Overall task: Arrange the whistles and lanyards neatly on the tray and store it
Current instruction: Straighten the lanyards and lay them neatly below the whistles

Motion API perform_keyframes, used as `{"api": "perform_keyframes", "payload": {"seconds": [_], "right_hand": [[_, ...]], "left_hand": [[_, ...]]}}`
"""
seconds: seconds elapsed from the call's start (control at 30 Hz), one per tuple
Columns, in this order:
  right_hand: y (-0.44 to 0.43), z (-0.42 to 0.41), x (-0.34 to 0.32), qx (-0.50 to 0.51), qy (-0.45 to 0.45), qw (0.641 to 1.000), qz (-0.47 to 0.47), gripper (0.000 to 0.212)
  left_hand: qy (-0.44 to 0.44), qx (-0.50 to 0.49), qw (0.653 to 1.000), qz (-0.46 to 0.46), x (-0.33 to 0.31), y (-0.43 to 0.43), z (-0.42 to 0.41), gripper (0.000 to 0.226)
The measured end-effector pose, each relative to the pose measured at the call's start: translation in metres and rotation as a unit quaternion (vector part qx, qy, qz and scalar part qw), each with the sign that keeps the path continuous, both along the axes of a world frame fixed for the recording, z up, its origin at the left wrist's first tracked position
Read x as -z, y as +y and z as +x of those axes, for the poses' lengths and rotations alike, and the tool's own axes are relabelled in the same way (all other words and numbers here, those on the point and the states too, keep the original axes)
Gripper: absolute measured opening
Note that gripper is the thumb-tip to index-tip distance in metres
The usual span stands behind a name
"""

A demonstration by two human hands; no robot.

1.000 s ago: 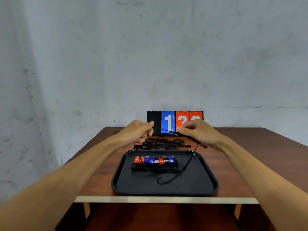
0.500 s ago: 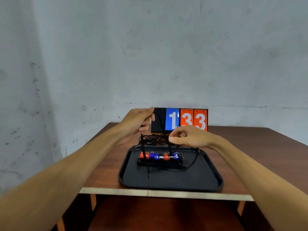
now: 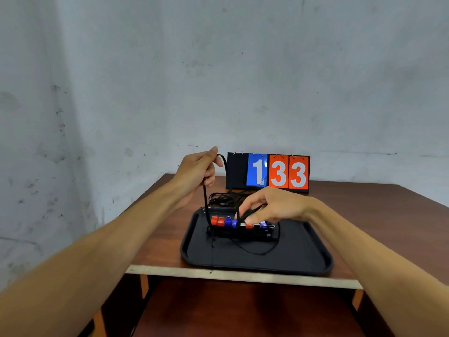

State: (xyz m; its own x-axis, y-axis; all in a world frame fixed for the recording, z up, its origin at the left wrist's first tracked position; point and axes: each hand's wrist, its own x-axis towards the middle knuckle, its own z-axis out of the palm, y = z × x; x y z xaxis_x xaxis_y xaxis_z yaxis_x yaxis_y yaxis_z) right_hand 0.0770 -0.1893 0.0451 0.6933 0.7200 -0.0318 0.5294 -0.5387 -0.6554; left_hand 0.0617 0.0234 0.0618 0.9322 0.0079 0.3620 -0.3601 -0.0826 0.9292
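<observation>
While the thin black cord lanyard point(image 3: 205, 200) hung taut from the raised left hand point(image 3: 195, 173), its lower end dropped past the left end of a row of small red and blue plastic whistles point(image 3: 224, 221) and trailed towards the near rim of the tray. The left hand pinched the top of that cord between thumb and curled fingers, with a bend of it arching over the fingertips. The right hand point(image 3: 272, 207), lower and to the right of the left one, hung just over the whistles with its fingers bent down, pinching black cord strands point(image 3: 245, 215); whether these belonged to the same lanyard could not be told. A slack loop of cord point(image 3: 262, 252) lay below the right hand. The whistles sat side by side on folded black cords, under the right hand, in the far half of the dark rectangular plastic tray point(image 3: 279, 265). Between the two hands, just past the tray's far rim, loose black lanyards point(image 3: 222, 199) lay tangled on the brown wooden table point(image 3: 364, 215). Beyond the right hand stood a black flip scoreboard point(image 3: 267, 172) showing a blue 1 and two orange 3s, against a grey wall point(image 3: 218, 69).
</observation>
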Motion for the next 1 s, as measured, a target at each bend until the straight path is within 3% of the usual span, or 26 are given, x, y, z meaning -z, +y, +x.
{"api": "perform_keyframes", "payload": {"seconds": [0.17, 0.27, 0.33, 0.53, 0.67, 0.8, 1.0], "right_hand": [[0.003, -0.003, -0.006, -0.031, 0.065, 0.992, 0.108, 0.018], [0.007, -0.003, -0.013, 0.003, 0.048, 0.986, 0.162, 0.019], [0.01, -0.002, -0.017, 0.021, 0.041, 0.98, 0.194, 0.018], [0.016, 0.001, -0.021, 0.04, 0.07, 0.943, 0.323, 0.016], [0.015, 0.001, -0.024, 0.061, 0.091, 0.919, 0.379, 0.016], [0.01, -0.002, -0.027, 0.06, 0.112, 0.902, 0.413, 0.017], [-0.004, -0.002, -0.028, 0.067, 0.123, 0.893, 0.428, 0.018]], "left_hand": [[0.06, -0.056, 0.988, 0.134, 0.018, 0.003, 0.005, 0.041], [0.085, -0.048, 0.959, 0.267, 0.031, 0.001, 0.004, 0.033], [0.088, -0.042, 0.947, 0.306, 0.03, 0.0, 0.0, 0.03], [0.016, 0.042, 0.974, 0.223, 0.025, 0.004, -0.012, 0.054], [-0.037, 0.055, 0.959, 0.277, 0.027, -0.003, -0.02, 0.075], [-0.103, 0.011, 0.958, 0.267, 0.031, -0.018, -0.025, 0.062], [-0.162, -0.031, 0.944, 0.285, 0.022, -0.043, -0.03, 0.017]]}}
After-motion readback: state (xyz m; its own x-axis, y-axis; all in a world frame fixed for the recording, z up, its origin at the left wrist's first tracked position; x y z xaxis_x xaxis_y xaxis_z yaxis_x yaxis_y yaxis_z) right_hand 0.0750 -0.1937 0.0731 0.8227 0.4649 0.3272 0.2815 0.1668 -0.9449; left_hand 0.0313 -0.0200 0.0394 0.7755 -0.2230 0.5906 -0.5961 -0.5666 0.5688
